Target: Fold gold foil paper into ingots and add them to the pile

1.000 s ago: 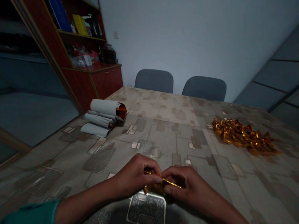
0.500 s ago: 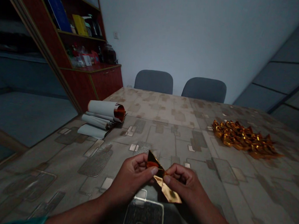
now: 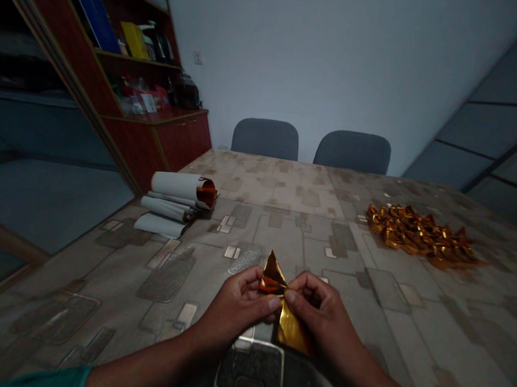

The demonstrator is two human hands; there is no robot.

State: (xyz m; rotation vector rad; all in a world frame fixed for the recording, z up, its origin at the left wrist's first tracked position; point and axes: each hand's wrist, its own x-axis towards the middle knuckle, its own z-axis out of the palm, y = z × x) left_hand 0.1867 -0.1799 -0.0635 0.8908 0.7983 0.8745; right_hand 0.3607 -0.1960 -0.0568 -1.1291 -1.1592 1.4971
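A sheet of shiny gold foil paper (image 3: 292, 325), partly folded, is held between both hands above the near part of the table. Its upper end rises to a point, and the middle is pinched narrow. My left hand (image 3: 241, 299) is closed on the left side of the foil paper, thumb on the near face. Thumb and fingers of my right hand (image 3: 322, 309) pinch it at the narrow middle. The lower flap hangs down beside the right palm, partly hidden by it.
Several folded gold foil pieces (image 3: 416, 233) lie in rows at the table's right. At the left rests a stack of rolled, pale-backed foil sheets (image 3: 176, 186). Two grey chairs (image 3: 265, 139) stand behind the patterned table (image 3: 280, 189). A red cabinet (image 3: 183, 139) is at the back left.
The foil paper has turned a little between my hands, its point now more upright and its lower flap hanging steeper. Both hands keep hold of it.
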